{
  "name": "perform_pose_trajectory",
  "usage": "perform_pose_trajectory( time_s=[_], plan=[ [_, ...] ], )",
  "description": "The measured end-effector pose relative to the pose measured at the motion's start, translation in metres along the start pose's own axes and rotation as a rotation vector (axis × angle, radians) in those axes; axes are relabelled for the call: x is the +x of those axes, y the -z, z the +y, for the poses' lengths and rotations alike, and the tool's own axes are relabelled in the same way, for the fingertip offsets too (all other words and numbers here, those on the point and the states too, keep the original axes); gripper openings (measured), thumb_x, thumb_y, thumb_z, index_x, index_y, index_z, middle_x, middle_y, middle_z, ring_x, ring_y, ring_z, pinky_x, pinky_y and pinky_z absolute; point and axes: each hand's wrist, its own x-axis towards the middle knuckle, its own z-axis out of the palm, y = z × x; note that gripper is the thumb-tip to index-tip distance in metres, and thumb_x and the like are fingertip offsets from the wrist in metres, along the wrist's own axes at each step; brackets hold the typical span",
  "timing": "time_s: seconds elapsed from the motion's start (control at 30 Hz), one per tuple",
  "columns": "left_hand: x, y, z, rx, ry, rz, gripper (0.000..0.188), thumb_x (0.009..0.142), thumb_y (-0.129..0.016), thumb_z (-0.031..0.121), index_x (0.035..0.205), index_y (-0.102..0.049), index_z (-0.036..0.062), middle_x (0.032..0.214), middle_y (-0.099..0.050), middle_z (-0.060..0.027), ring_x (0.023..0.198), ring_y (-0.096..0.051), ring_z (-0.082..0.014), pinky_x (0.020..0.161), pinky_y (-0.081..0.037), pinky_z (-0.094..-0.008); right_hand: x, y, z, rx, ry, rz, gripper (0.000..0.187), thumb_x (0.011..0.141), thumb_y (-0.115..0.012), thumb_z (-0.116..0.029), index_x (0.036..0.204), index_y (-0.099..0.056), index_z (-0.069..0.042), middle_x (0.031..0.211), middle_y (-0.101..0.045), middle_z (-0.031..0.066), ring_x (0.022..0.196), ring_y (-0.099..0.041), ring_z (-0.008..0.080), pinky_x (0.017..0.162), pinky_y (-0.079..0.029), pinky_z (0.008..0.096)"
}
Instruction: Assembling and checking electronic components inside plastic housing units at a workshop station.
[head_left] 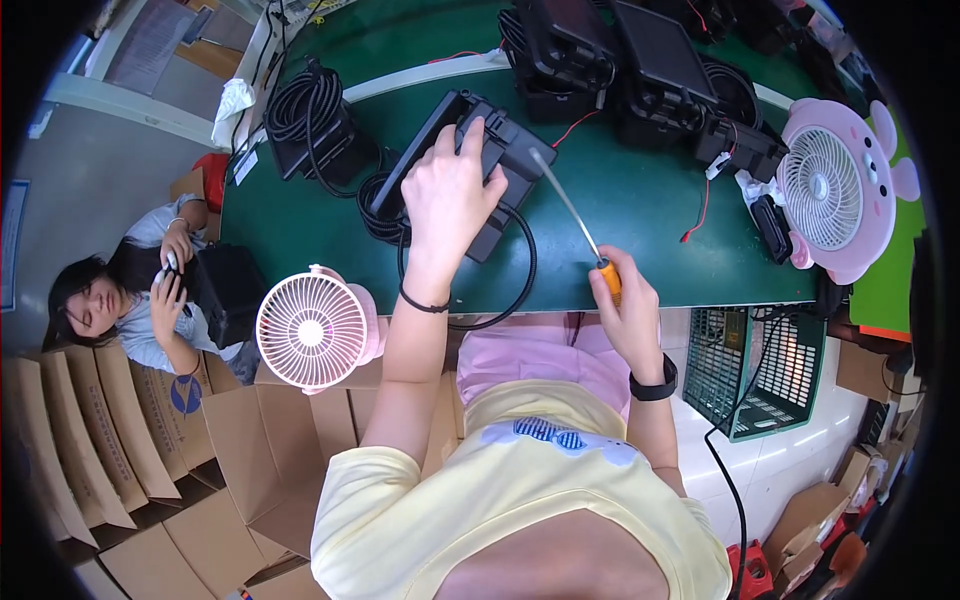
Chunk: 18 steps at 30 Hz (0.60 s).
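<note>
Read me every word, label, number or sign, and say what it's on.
None legible.
Brown cardboard cartons, blue round mark: print too small.
White paper slip, green tabletop: too small.
Blue-edged wall panel: blurred.
Black plastic case, orange-handled screwdriver: no readable text.

I see a screwdriver (607, 276) with a slim metal shaft and a smooth, plastic-looking orange handle. The black case (516, 158) looks like hard, matt plastic; the green tabletop (645, 225), smooth with a faint sheen. The open carton (265, 440) is dull cardboard, the yellow T-shirt (400, 515) matt cloth.
</note>
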Motion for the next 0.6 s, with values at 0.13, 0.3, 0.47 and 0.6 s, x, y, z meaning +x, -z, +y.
perform_pose_trajectory(
  time_s=[0.13, 0.3, 0.47, 0.6],
  plan=[
    [-0.013, 0.0, -0.015, -0.2, -0.015, 0.139, 0.038, 0.091, -0.065, 0.029, 0.122, -0.065, 0.0071, 0.122, -0.066, -0.0156, 0.098, -0.069, -0.0335, 0.079, -0.057, -0.0411, 0.001, -0.003, 0.003, -0.112, 0.105, 0.009, 0.026, 0.087, -0.07, -0.011, 0.111, -0.064, -0.009, 0.084, -0.067, 0.0123, 0.074, -0.064, 0.0316, 0.066, -0.051, 0.0392],
    [-0.033, -0.002, -0.022, -0.28, 0.178, 0.167, 0.029, 0.1, -0.052, 0.022, 0.118, -0.068, 0.0069, 0.105, -0.071, -0.0159, 0.088, -0.07, -0.035, 0.076, -0.057, -0.0409, 0.002, -0.004, 0.008, -0.173, 0.155, -0.036, 0.027, 0.081, -0.074, -0.012, 0.108, -0.068, -0.012, 0.084, -0.067, 0.0072, 0.073, -0.061, 0.0261, 0.067, -0.049, 0.0362],
    [-0.035, -0.01, -0.023, -0.276, 0.164, 0.256, 0.028, 0.097, -0.053, 0.018, 0.118, -0.07, 0.0091, 0.103, -0.072, -0.0142, 0.085, -0.071, -0.0316, 0.073, -0.057, -0.038, 0.007, -0.008, 0.009, -0.209, 0.186, -0.011, 0.027, 0.081, -0.074, -0.012, 0.107, -0.069, -0.012, 0.083, -0.067, 0.0068, 0.073, -0.061, 0.0251, 0.067, -0.049, 0.036],
    [-0.034, -0.011, -0.023, -0.276, 0.153, 0.277, 0.028, 0.095, -0.055, 0.018, 0.116, -0.071, 0.0099, 0.103, -0.072, -0.0137, 0.084, -0.071, -0.0313, 0.073, -0.057, -0.037, 0.009, -0.005, 0.006, -0.197, 0.198, -0.04, 0.026, 0.083, -0.073, -0.014, 0.108, -0.069, -0.011, 0.083, -0.068, 0.0085, 0.072, -0.063, 0.0265, 0.066, -0.051, 0.0369]
  ],
)
